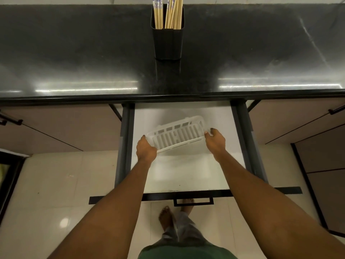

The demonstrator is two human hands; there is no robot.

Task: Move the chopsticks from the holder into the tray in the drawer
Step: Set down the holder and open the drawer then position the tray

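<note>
Left hand and right hand grip the tilted tray's ends (squaring it in the drawer) before chopsticks arrive.

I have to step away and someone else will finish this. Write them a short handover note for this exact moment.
Left hand: gripping the left end of the tray.
Right hand: gripping the tray's right end.
Tray: white, slotted, empty, tilted, held over the floor of the open drawer.
Chopsticks: all standing in the black holder at the back of the counter.
Done: drawer open, tray in hand.
Left: probably set the tray flat in the drawer, then move the chopsticks from holder to tray. None moved yet.
</note>
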